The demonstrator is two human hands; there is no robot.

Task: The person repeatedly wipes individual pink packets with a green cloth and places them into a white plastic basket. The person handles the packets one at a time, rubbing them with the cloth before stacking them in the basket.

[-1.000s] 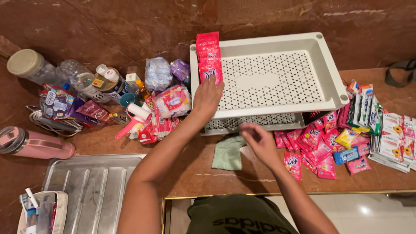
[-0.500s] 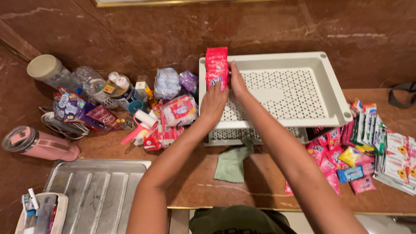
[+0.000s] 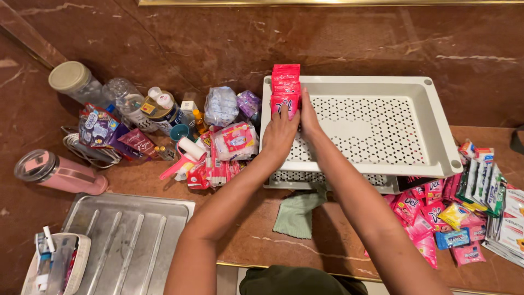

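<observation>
Both hands meet at the stack of glossy pink sachets (image 3: 285,87), standing on edge in the far-left corner of the white perforated plastic tray (image 3: 436,134): left hand (image 3: 279,136) and right hand (image 3: 309,117) press it together, wall bracing it upright.

the sachets (image 3: 285,87) stacked at the basket's ten o'clock corner are bright pink-red with a white patch, and the basket (image 3: 436,125) itself is off-white plastic, its floor pierced with a regular dotted lattice. the worktop (image 3: 136,180) and the wall (image 3: 218,38) at twelve o'clock are reddish-brown marble with pale veins; a sage-green cloth (image 3: 295,213) lies at six o'clock. at nine o'clock sits a pink tumbler (image 3: 60,173), at seven a ribbed silver-grey metal tray (image 3: 125,240), and at four o'clock loose sachets (image 3: 423,221) in pink, yellow and blue.
</observation>
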